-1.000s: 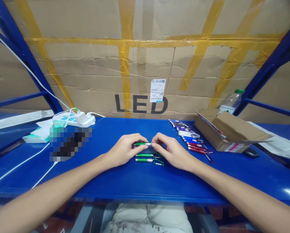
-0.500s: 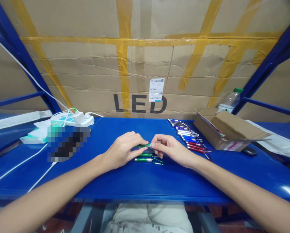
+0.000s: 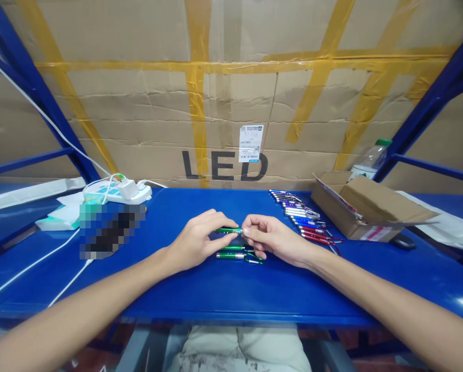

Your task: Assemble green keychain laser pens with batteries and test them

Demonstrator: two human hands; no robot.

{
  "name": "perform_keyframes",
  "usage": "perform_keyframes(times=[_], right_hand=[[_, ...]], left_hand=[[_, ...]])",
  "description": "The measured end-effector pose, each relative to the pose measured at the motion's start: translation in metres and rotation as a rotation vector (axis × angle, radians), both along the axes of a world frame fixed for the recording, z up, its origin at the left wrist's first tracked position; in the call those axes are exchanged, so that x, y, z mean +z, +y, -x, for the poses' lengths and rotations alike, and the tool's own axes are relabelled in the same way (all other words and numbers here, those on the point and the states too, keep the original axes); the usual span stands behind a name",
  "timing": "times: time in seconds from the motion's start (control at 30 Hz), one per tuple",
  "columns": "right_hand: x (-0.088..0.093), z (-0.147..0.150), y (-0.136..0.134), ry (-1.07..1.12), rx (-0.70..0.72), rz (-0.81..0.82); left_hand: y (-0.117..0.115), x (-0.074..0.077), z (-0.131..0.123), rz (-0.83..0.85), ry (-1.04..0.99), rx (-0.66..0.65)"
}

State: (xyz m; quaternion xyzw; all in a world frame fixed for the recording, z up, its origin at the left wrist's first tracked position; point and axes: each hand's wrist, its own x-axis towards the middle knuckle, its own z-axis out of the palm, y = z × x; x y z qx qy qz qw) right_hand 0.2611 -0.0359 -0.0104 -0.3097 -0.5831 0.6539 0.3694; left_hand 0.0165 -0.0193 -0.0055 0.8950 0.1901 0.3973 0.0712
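My left hand (image 3: pixel 196 239) and my right hand (image 3: pixel 275 238) meet over the middle of the blue bench (image 3: pixel 224 289). Between them they pinch a small green keychain flashlight (image 3: pixel 229 230), held level just above the surface. The left fingers grip its body, the right fingertips close on its silver end. Directly under it two more green flashlights (image 3: pixel 237 251) with carabiner clips lie side by side on the bench.
A row of several purple, silver, blue and red flashlights (image 3: pixel 303 218) lies right of my hands. An open cardboard box (image 3: pixel 365 212) and a plastic bottle (image 3: pixel 367 161) stand at the right. A power strip (image 3: pixel 117 192) with cables sits at the left, against a large taped carton (image 3: pixel 231 103).
Both hands stay on the green flashlight. My left fingers have shifted slightly along its body and the flashlight sits a touch higher; the camera view has drifted a little.
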Motion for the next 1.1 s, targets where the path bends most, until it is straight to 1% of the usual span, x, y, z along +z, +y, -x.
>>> perform_keyframes(times=[0.1, 0.17, 0.3, 0.37, 0.47, 0.57, 0.63, 0.7, 0.77, 0.87, 0.93, 1.0, 1.1], right_hand=[[-0.003, 0.001, 0.002, -0.041, -0.031, -0.063], [-0.005, 0.001, 0.003, -0.083, -0.059, -0.147], [-0.005, 0.001, -0.001, -0.21, -0.149, -0.374], [-0.003, -0.001, -0.004, -0.332, -0.189, -0.536], [-0.001, -0.007, -0.006, -0.526, -0.218, -0.844], [0.002, -0.011, -0.005, -0.621, -0.219, -1.104], [0.003, -0.013, -0.004, -0.694, -0.212, -1.22], [0.004, -0.013, -0.004, -0.774, -0.204, -1.286], [0.004, -0.013, -0.004, -0.802, -0.193, -1.296], [0.003, -0.012, -0.006, -0.699, -0.193, -1.217], [0.003, -0.011, -0.007, -0.612, -0.2, -1.105], [0.003, -0.009, -0.008, -0.559, -0.202, -0.964], [0.003, -0.006, -0.008, -0.437, -0.175, -0.696]], left_hand=[[0.0, -0.001, 0.0, 0.014, 0.01, 0.026], [0.001, -0.002, 0.0, 0.016, 0.015, 0.051], [0.0, -0.001, -0.001, 0.076, 0.044, 0.102], [0.0, 0.0, -0.002, 0.124, 0.044, 0.11], [-0.001, 0.001, -0.003, 0.241, 0.022, 0.109], [0.0, 0.0, -0.004, 0.443, 0.005, 0.099], [0.001, -0.001, -0.005, 0.569, 0.003, 0.09], [0.001, -0.002, -0.005, 0.629, 0.003, 0.082], [0.0, -0.002, -0.005, 0.616, -0.006, 0.079], [-0.001, -0.002, -0.005, 0.541, -0.022, 0.08], [-0.001, -0.002, -0.004, 0.473, -0.016, 0.082], [-0.001, -0.002, -0.003, 0.37, 0.006, 0.087], [-0.001, -0.004, 0.0, 0.18, 0.049, 0.092]])
